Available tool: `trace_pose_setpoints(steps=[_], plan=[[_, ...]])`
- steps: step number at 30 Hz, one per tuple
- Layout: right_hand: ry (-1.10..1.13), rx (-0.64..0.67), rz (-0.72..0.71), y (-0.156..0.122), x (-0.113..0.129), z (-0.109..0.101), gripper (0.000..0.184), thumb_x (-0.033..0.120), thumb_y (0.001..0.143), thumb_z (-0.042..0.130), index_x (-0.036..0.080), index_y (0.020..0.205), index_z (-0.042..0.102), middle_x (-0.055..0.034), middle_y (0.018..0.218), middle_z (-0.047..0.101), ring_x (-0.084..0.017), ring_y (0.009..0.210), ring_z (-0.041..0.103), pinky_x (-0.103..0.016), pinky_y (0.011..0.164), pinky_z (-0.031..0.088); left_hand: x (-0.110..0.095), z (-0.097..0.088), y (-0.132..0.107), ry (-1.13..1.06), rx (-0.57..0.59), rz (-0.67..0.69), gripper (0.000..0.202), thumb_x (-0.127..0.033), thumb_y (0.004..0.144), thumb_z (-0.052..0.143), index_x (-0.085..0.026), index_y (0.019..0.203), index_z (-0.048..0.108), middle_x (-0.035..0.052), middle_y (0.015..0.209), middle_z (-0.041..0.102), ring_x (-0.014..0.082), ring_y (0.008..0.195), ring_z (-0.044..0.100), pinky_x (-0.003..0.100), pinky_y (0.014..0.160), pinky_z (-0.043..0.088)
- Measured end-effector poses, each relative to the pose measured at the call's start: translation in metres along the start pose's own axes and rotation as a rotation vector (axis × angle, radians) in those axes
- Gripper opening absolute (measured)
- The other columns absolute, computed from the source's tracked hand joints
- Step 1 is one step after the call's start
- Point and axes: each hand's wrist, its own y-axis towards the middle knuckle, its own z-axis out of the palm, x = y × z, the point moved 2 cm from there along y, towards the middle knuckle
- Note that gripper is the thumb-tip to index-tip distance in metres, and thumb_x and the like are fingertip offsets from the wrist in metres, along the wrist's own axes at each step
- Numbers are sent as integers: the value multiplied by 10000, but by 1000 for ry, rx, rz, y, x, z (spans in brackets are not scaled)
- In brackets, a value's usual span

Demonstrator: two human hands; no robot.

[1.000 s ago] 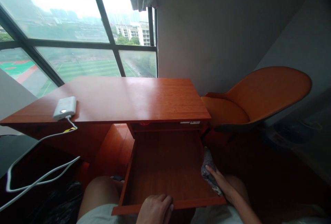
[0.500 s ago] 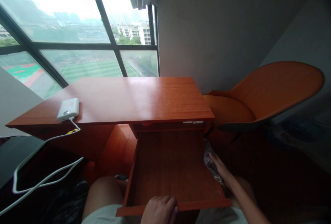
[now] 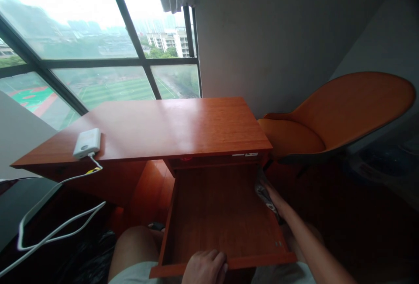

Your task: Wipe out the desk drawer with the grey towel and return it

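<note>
A reddish wooden desk [image 3: 170, 126] stands under a window, and its drawer [image 3: 219, 214] is pulled out toward me with nothing visible inside. My left hand [image 3: 205, 267] grips the drawer's front edge at the bottom of the view. My right hand [image 3: 274, 200] reaches along the drawer's outer right side and presses a grey patterned cloth [image 3: 266, 193] against it, close to the desk's front. My bare knee [image 3: 131, 249] shows to the left of the drawer.
A white power bank [image 3: 87, 142] lies on the desk's left end, with a white cable [image 3: 49, 227] trailing down to the floor. An orange shell chair [image 3: 334, 118] stands to the right against the grey wall. A dark bag sits at the lower left.
My right hand has slid the cloth forward along the drawer's right side, toward the desk. The left hand stays on the drawer's front edge. The view has shifted slightly.
</note>
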Motion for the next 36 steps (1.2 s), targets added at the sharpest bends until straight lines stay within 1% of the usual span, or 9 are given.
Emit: trace_pose_setpoints(steps=[3, 7, 13, 15, 17, 21, 25, 31, 36], plan=[[26, -9, 5, -15, -8, -5, 548, 551, 752, 611, 277, 1227, 591, -26, 1360, 591, -228, 1280, 516, -378, 1118, 342, 0, 0, 0, -2, 15, -10, 92, -208, 887, 480, -244, 856, 559, -18, 807, 693, 179, 712, 667, 260, 617, 420], [-8, -60, 43, -45, -25, -16, 538, 555, 758, 609, 298, 1230, 588, -11, 1426, 525, -220, 1375, 399, -385, 1156, 295, -1, -1, 1, -18, 33, -19, 115, -201, 899, 460, -244, 867, 562, -17, 824, 696, 182, 726, 671, 262, 625, 421], [-105, -122, 162, -88, -57, -40, 642, 583, 725, 639, 281, 1284, 547, -39, 1483, 454, -244, 1437, 270, -437, 1185, 247, -2, -7, 1, -38, 9, -24, 130, -193, 900, 447, -242, 852, 557, -15, 813, 691, 177, 711, 665, 262, 624, 414], [-142, -88, 179, -96, -59, -43, 680, 561, 718, 661, 277, 1318, 513, -42, 1511, 411, -247, 1446, 245, -432, 1184, 251, -1, -7, 0, -35, 1, -20, 120, -195, 893, 455, -242, 852, 557, -13, 811, 690, 176, 703, 662, 261, 620, 412], [-162, -18, 150, -97, -56, -41, 695, 524, 725, 675, 263, 1341, 486, -61, 1505, 419, -242, 1434, 283, -418, 1185, 254, 0, -6, 0, -32, 0, -18, 109, -201, 888, 464, -242, 846, 556, -13, 805, 688, 179, 703, 661, 264, 620, 414], [-168, 29, 54, -85, -41, -32, 712, 450, 703, 724, 250, 1341, 480, -90, 1444, 494, -251, 1370, 408, -420, 1174, 280, 1, -4, 0, -37, -3, -15, 110, -211, 885, 465, -240, 836, 559, -10, 800, 688, 176, 692, 657, 265, 615, 420], [-133, -2, -12, -65, -23, -19, 647, 393, 659, 762, 298, 1263, 553, -48, 1391, 556, -262, 1330, 461, -428, 1165, 299, 1, 0, 1, -24, -18, -6, 101, -202, 871, 475, -238, 840, 563, -7, 795, 691, 171, 688, 659, 261, 611, 421], [-132, -8, -53, -22, 2, -3, 606, 403, 656, 754, 220, 1213, 597, -90, 1293, 634, -297, 1217, 566, -486, 1138, 328, 2, 6, 4, -11, -19, 3, 90, -197, 867, 488, -241, 859, 566, -10, 789, 697, 167, 693, 663, 250, 616, 425], [-81, 50, -76, 9, 24, 12, 611, 445, 657, 745, 220, 1207, 604, -96, 1142, 713, -300, 1109, 636, -497, 1058, 430, 2, 7, 4, -34, -43, -2, 74, -194, 858, 514, -243, 861, 569, -10, 786, 694, 157, 698, 658, 235, 628, 432]])
